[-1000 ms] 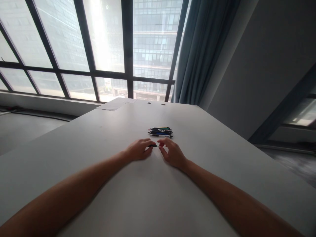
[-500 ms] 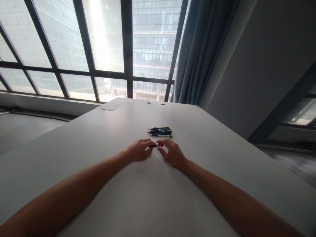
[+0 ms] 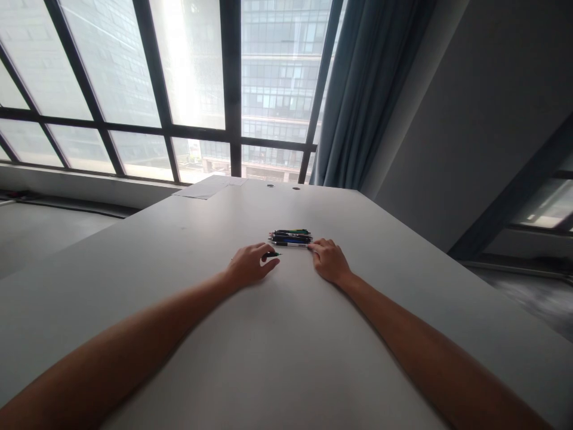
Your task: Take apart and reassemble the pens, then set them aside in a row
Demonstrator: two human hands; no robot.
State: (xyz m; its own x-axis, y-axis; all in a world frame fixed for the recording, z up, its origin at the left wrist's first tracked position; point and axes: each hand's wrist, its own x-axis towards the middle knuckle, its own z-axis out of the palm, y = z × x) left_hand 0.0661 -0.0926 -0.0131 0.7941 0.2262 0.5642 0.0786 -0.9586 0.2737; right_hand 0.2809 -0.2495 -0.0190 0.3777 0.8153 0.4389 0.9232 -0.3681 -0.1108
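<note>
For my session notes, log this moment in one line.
left hand: curled over green-tipped pen | right hand: at right end of front pen | other pens: bunched beyond it on white table

A blue curtain (image 3: 371, 89) hangs between bright windows (image 3: 192, 65) and a grey wall (image 3: 470, 113).

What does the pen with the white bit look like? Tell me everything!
The pen is slim and straight: dark left part, white stretch, darker right end. It looks like plastic. Any marks are too small to read. It lies sideways on the table, at the near side of the other pens. The right hand seems to touch its right end.
</note>
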